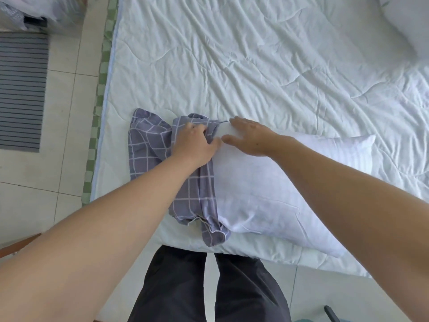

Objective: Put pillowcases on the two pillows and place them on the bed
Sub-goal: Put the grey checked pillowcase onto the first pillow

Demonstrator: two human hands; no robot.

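A white pillow [267,180] is laid on the bed [255,66] near its edge. The bunched grey checked pillowcase [148,145] at its left end is gripped by the left hand [197,142]. The right hand [250,138] is pressed flat, fingers straight, on the pillow's corner just beside it.

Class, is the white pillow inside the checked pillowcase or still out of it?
Mostly out. Only the left end of the pillow sits in the bunched pillowcase; the rest lies bare.
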